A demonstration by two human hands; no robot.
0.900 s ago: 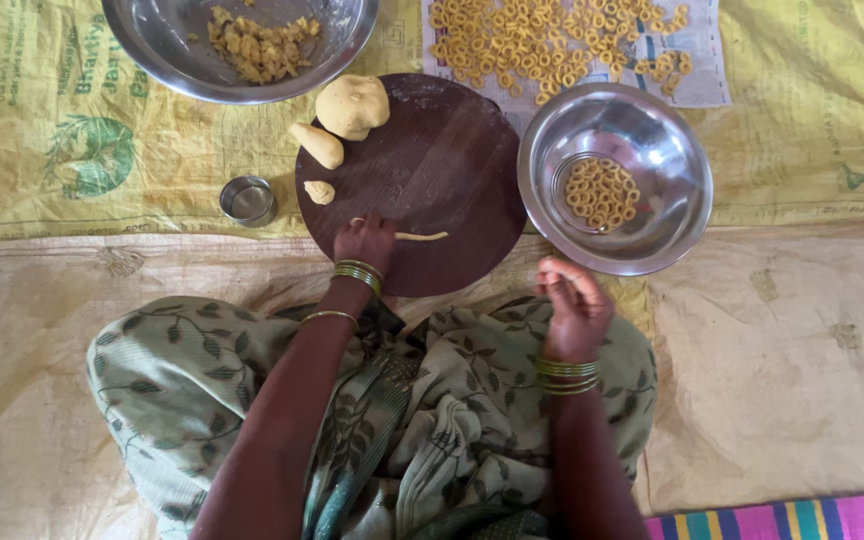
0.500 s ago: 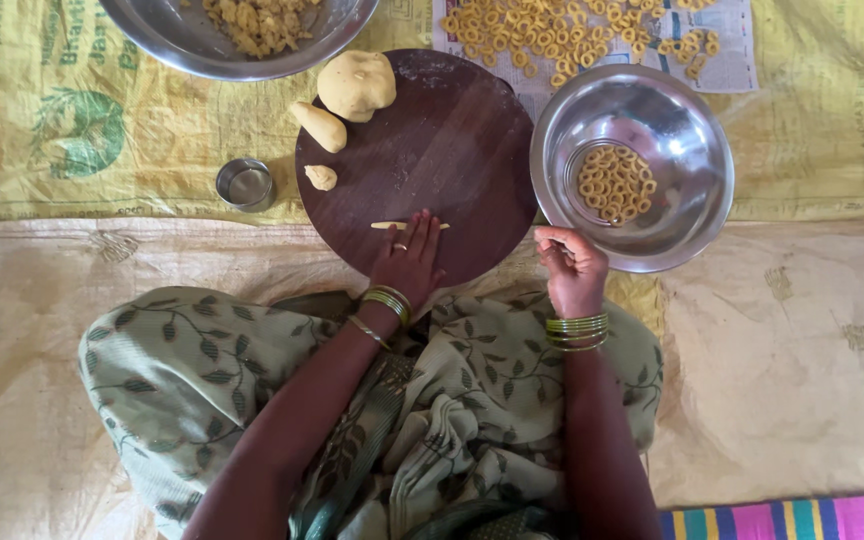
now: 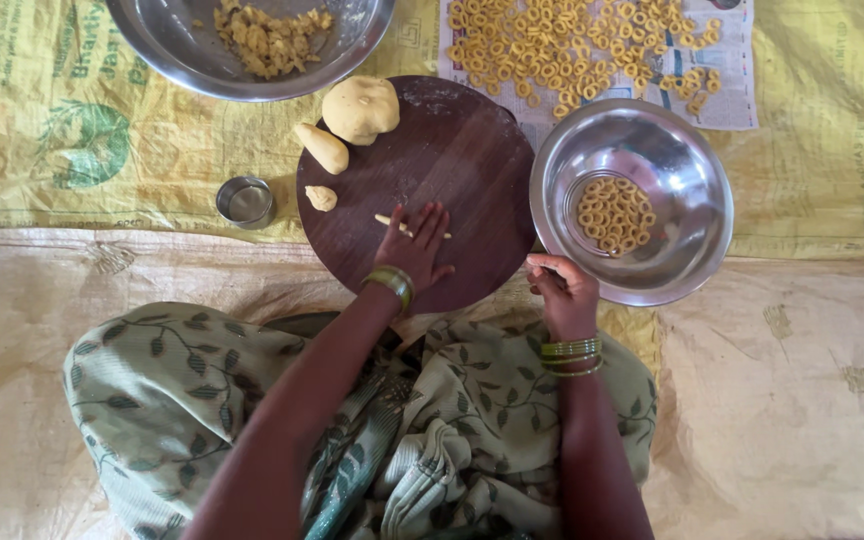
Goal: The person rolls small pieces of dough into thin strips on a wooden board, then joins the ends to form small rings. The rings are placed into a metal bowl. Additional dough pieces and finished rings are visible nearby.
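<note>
The left hand lies flat, fingers spread, pressing a thin dough strip on the round board. The right hand, loosely curled, rests at the board's right edge beside the ring bowl. Three dough lumps sit on the board's upper left; a small cup stands left of it.

Green leaf-print sari; gold-green bangles on wrists.

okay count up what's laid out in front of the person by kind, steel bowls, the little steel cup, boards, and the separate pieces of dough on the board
Steel bowls: 2
Small steel cup: 1
Round wooden board: 1
Dough pieces on the board: 4 (big lump, smaller lump, small bit, thin rolled strip under the left hand)
Total: 8
</note>
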